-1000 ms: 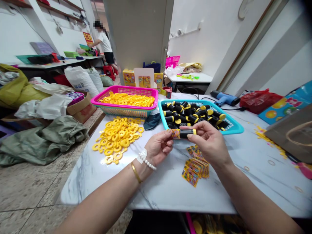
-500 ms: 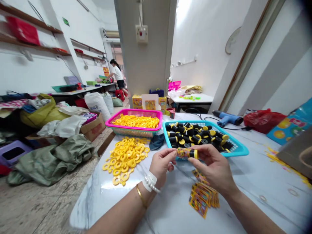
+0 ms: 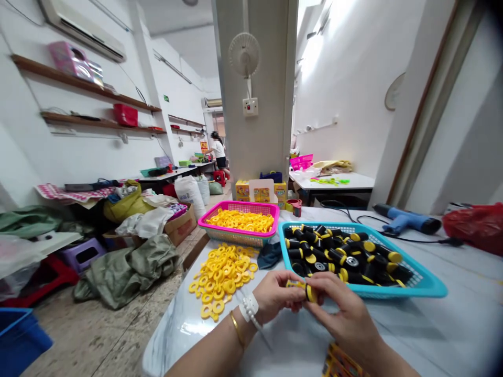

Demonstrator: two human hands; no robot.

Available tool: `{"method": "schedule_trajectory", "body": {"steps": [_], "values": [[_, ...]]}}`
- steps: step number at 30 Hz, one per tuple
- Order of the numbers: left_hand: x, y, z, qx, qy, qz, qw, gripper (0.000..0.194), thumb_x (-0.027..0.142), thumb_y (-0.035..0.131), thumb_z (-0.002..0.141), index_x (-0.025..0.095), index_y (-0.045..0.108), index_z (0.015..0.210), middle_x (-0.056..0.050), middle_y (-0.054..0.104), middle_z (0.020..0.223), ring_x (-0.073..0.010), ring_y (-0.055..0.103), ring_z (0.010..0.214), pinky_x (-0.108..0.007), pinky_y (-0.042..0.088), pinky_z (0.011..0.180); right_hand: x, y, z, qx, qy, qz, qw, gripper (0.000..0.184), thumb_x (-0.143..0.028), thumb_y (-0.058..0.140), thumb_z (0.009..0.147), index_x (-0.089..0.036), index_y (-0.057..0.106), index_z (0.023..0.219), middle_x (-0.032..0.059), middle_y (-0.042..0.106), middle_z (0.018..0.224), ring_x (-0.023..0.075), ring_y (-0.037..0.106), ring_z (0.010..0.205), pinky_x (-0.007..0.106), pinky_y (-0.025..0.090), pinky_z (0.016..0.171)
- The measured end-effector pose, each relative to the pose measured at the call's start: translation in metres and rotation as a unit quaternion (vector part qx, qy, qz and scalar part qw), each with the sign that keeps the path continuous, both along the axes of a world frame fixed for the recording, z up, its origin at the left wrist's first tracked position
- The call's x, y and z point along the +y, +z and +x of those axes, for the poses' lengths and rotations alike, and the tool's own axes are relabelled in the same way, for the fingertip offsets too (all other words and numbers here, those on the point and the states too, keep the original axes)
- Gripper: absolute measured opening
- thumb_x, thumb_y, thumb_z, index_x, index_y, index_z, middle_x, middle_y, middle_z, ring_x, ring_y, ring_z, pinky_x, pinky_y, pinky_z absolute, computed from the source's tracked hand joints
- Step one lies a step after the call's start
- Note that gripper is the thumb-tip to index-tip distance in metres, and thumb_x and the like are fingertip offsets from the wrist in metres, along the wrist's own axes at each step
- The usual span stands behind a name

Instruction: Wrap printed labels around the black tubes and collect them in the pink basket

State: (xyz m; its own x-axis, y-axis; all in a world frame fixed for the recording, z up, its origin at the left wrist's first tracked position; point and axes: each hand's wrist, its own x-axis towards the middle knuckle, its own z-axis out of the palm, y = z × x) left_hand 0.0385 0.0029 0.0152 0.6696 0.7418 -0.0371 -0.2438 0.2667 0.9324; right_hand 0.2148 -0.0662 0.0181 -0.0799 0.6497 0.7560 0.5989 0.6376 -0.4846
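Between my two hands is a small black tube with a yellow end and a printed yellow label around its body. My left hand pinches the labelled end, and the fingers of my right hand close around the yellow end. Just beyond them, a turquoise basket holds many similar black tubes with yellow ends. Yellow ring-shaped plastic pieces lie heaped on the table to the left of my hands. Printed labels lie partly hidden below my right forearm.
A pink-rimmed basket full of yellow pieces stands behind the heap, beside a dark cloth. A blue heat gun with its cord and a red plastic bag lie at the right. Far back, a person stands at another table.
The camera view has tilted up and turned left. My hands have drawn closer together around the tube, and my right fingers now cover more of its yellow end.
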Motion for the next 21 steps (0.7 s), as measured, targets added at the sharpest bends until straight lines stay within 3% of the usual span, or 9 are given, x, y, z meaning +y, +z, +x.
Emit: {"method": "schedule_trajectory", "body": {"steps": [6, 10, 14, 18, 21], "values": [[0.002, -0.012, 0.004, -0.020, 0.019, -0.018, 0.999, 0.052, 0.034, 0.096, 0.051, 0.011, 0.066, 0.087, -0.002, 0.065, 0.059, -0.0108, 0.056, 0.043, -0.022, 0.041, 0.048, -0.001, 0.004, 0.010, -0.027, 0.027, -0.043, 0.998, 0.030, -0.018, 0.069, 0.080, -0.027, 0.067, 0.109, 0.0031, 0.073, 0.096, 0.0185, 0.073, 0.082, 0.025, 0.062, 0.072], [-0.002, -0.010, 0.007, -0.038, 0.036, 0.002, 0.999, 0.052, 0.031, 0.097, 0.046, 0.011, 0.068, 0.084, -0.007, 0.069, 0.067, -0.0112, 0.058, 0.049, -0.022, 0.043, 0.049, -0.003, 0.007, 0.011, -0.058, 0.029, 0.021, 0.998, 0.021, -0.020, 0.067, 0.085, -0.028, 0.070, 0.104, 0.0025, 0.074, 0.092, 0.0180, 0.074, 0.079, 0.022, 0.062, 0.069], [-0.009, -0.003, 0.006, -0.054, 0.064, 0.031, 0.996, 0.052, 0.029, 0.098, 0.044, 0.011, 0.068, 0.083, -0.006, 0.070, 0.071, -0.0108, 0.060, 0.055, -0.023, 0.047, 0.057, -0.005, 0.006, 0.007, -0.071, 0.020, 0.074, 0.995, 0.028, -0.018, 0.069, 0.084, -0.029, 0.070, 0.110, 0.0052, 0.074, 0.101, 0.0203, 0.075, 0.089, 0.023, 0.063, 0.077], [-0.008, 0.011, -0.001, -0.011, 0.036, 0.071, 0.997, 0.054, 0.048, 0.090, 0.061, 0.010, 0.068, 0.094, -0.006, 0.069, 0.071, -0.0121, 0.062, 0.055, -0.023, 0.045, 0.055, -0.006, 0.003, 0.005, -0.036, 0.000, 0.098, 0.995, 0.028, -0.018, 0.069, 0.084, -0.027, 0.068, 0.111, 0.0067, 0.073, 0.102, 0.0207, 0.075, 0.091, 0.025, 0.063, 0.079], [-0.003, 0.015, -0.006, 0.012, 0.010, 0.048, 0.999, 0.059, 0.061, 0.078, 0.072, 0.012, 0.062, 0.100, -0.006, 0.067, 0.068, -0.0119, 0.059, 0.047, -0.021, 0.039, 0.046, -0.004, 0.001, 0.008, -0.034, -0.004, 0.099, 0.994, 0.030, -0.015, 0.067, 0.085, -0.027, 0.069, 0.112, 0.0086, 0.072, 0.108, 0.0221, 0.074, 0.097, 0.027, 0.063, 0.082]]}}
